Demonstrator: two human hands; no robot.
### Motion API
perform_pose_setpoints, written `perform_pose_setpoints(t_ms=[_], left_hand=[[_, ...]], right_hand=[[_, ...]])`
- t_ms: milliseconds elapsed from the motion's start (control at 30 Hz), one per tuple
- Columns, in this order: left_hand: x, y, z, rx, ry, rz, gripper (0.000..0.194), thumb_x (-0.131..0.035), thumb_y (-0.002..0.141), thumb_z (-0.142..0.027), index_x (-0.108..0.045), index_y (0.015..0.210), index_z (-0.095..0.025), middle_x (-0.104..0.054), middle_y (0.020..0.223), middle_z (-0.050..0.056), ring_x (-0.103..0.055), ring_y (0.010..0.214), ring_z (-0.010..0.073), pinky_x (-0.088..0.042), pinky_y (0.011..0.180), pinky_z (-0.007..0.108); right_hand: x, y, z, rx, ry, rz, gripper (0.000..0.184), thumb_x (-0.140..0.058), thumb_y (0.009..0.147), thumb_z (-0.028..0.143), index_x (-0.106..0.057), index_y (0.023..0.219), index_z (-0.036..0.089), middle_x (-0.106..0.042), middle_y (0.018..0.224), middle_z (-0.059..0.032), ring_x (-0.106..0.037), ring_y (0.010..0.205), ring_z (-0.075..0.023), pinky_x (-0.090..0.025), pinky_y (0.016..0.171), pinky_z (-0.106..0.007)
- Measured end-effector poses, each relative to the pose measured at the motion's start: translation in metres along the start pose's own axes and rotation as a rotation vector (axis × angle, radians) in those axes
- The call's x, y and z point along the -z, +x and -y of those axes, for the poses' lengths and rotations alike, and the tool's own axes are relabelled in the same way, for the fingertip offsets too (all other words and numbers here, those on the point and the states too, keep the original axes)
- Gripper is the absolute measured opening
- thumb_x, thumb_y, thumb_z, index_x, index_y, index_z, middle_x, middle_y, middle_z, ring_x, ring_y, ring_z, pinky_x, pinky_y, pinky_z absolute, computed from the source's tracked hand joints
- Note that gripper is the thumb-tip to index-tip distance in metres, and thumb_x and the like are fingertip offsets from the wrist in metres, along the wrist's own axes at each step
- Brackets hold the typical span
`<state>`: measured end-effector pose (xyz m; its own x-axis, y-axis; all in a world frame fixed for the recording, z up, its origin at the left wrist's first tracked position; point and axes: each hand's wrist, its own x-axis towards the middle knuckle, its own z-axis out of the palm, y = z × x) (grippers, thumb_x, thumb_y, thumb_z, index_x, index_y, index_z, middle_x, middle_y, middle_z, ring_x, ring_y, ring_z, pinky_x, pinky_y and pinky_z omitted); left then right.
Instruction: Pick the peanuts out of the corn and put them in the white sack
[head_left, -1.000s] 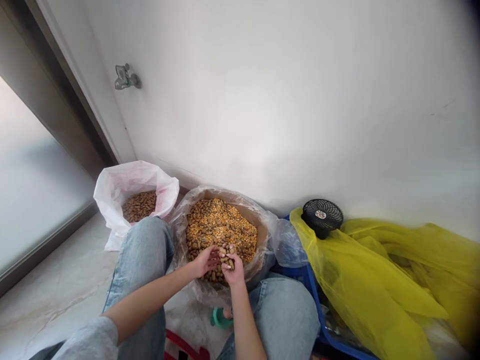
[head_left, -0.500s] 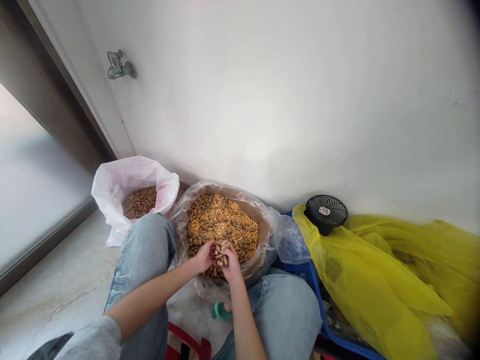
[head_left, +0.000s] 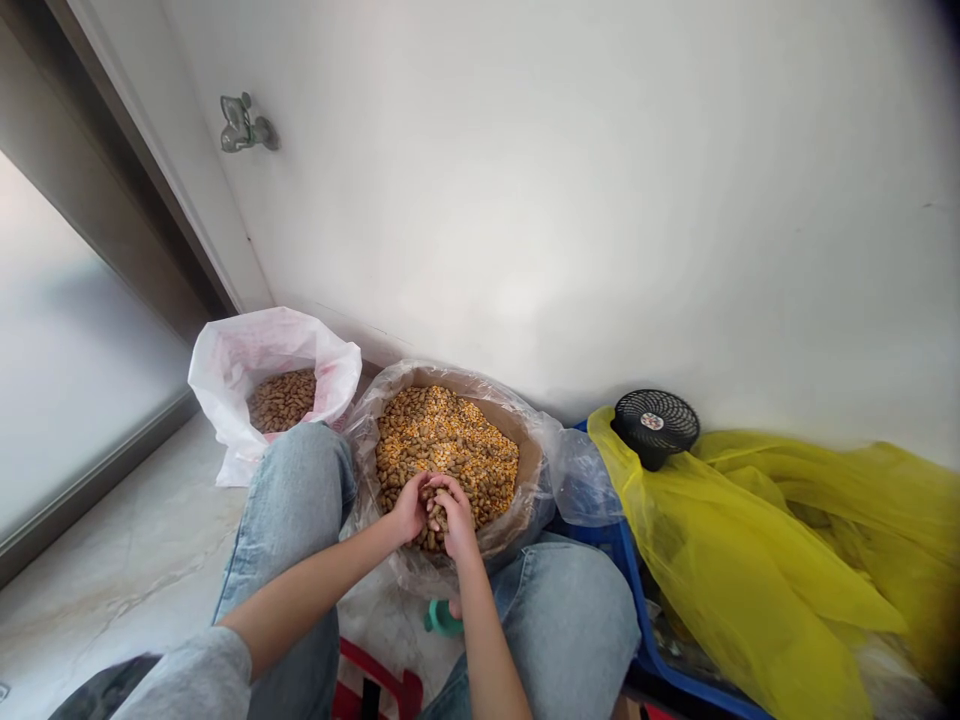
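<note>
In front of my knees stands a large bag lined with clear plastic (head_left: 551,470), filled with yellow corn kernels and peanuts in their shells (head_left: 442,425). Over its near side my left hand (head_left: 409,510) and my right hand (head_left: 459,522) are cupped together, fingertips meeting. Between them is a small handful of unshelled peanuts (head_left: 437,512), gripped from both sides. My fingers partly cover these nuts. More peanuts lie in the bag just below the hands.
To the left, a white sack (head_left: 217,400) holds more peanuts (head_left: 283,398). On the right are a blue crate (head_left: 651,640), yellow netting (head_left: 720,550) and a small black fan (head_left: 655,425). A green slipper (head_left: 442,618) and a red stool (head_left: 390,685) show below. A tap (head_left: 244,128) juts from the wall.
The fingers of my right hand have curled further over the peanuts, and both hands have drawn closer together. The whole view has shifted slightly.
</note>
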<state>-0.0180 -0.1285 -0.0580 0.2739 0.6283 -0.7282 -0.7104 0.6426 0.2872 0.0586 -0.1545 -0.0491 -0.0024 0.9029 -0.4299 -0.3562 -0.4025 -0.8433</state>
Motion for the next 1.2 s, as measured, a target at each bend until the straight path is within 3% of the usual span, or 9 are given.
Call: perform_pose_setpoints(t_ms=[133, 333, 467, 600, 800, 1200], left_hand=[[-0.001, 0.000, -0.001, -0.029, -0.048, -0.001, 0.015, -0.044, 0.074, -0.022, -0.054, 0.065, -0.016, -0.053, 0.050, -0.001, -0.050, 0.048, 0.0126, -0.039, 0.050, 0.024], [-0.001, -0.001, 0.004, -0.043, -0.059, -0.025, 0.015, -0.043, 0.074, -0.019, -0.056, 0.069, -0.014, -0.058, 0.059, 0.002, -0.056, 0.059, 0.0142, -0.043, 0.059, 0.025], [-0.002, -0.004, 0.011, -0.021, -0.097, -0.022, 0.013, -0.045, 0.073, -0.021, -0.056, 0.068, -0.015, -0.056, 0.055, 0.001, -0.057, 0.058, 0.0147, -0.044, 0.060, 0.026], [-0.006, -0.007, 0.015, -0.019, -0.173, -0.020, 0.016, -0.043, 0.074, -0.021, -0.054, 0.064, -0.016, -0.055, 0.052, 0.000, -0.058, 0.059, 0.0146, -0.045, 0.062, 0.026], [-0.011, -0.011, 0.015, 0.002, -0.223, -0.048, 0.016, -0.043, 0.074, -0.021, -0.052, 0.062, -0.017, -0.056, 0.052, 0.000, -0.059, 0.060, 0.0149, -0.047, 0.062, 0.027], [-0.008, -0.008, 0.013, 0.024, -0.253, -0.079, 0.011, -0.044, 0.072, -0.018, -0.052, 0.066, -0.017, -0.061, 0.063, 0.003, -0.060, 0.062, 0.0150, -0.049, 0.063, 0.029]], right_hand=[[-0.001, -0.001, 0.002, 0.005, 0.228, 0.044, 0.016, -0.052, 0.062, 0.026, -0.052, 0.077, 0.021, -0.051, 0.054, 0.0057, -0.044, 0.043, -0.0065, -0.024, 0.030, -0.013], [-0.006, 0.000, -0.006, 0.103, 0.416, -0.152, 0.021, -0.052, 0.069, 0.039, -0.050, 0.082, 0.023, -0.052, 0.061, 0.0061, -0.050, 0.050, -0.0068, -0.035, 0.037, -0.015], [-0.012, -0.001, -0.010, 0.202, 0.453, -0.243, 0.021, -0.051, 0.070, 0.041, -0.048, 0.081, 0.024, -0.052, 0.066, 0.0062, -0.052, 0.054, -0.0071, -0.042, 0.045, -0.018], [-0.017, -0.004, -0.010, 0.271, 0.471, -0.254, 0.020, -0.049, 0.072, 0.041, -0.048, 0.084, 0.025, -0.053, 0.068, 0.0059, -0.053, 0.058, -0.0077, -0.047, 0.058, -0.023], [-0.020, -0.007, -0.009, 0.331, 0.459, -0.307, 0.022, -0.044, 0.074, 0.045, -0.051, 0.077, 0.024, -0.054, 0.071, 0.0045, -0.054, 0.063, -0.0075, -0.046, 0.065, -0.023], [-0.014, -0.006, -0.001, 0.360, 0.539, -0.303, 0.026, -0.044, 0.075, 0.048, -0.053, 0.066, 0.025, -0.059, 0.078, 0.0030, -0.057, 0.081, -0.0108, -0.044, 0.087, -0.037]])
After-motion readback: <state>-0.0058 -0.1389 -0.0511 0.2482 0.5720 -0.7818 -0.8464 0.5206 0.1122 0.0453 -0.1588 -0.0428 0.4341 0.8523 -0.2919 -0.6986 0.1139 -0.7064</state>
